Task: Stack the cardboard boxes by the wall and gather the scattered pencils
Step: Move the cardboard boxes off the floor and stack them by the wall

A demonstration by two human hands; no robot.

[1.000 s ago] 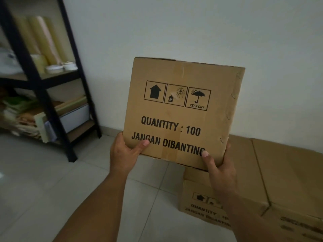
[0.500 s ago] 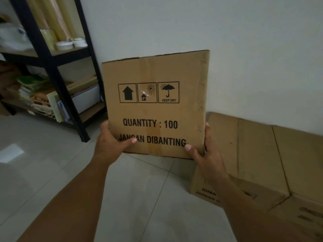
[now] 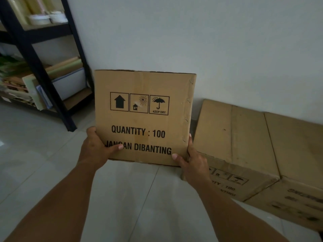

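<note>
Dim, flat, greyish light. Black print on the brown square cardboard box point(image 3: 145, 84) reads sharp. Left of it the black metal shelf rack point(image 3: 36, 67) leans, bent by the wide lens, and the pale grey floor tiles point(image 3: 26, 154) carry a faint sheen. Lower right of it, the low brown cardboard carton point(image 3: 297, 163) shows smeared print.

I have one brown cardboard box point(image 3: 145, 117) dead centre, upright, printed face toward me: handling symbols, QUANTITY : 100, JANGAN DIBANTING. My left hand point(image 3: 95, 151) and right hand point(image 3: 194, 165) grip its bottom corners. At its 3 o'clock, a second box point(image 3: 232, 137) lies flat, with a third box point(image 3: 297, 154) touching that one's 3 o'clock side.
</note>
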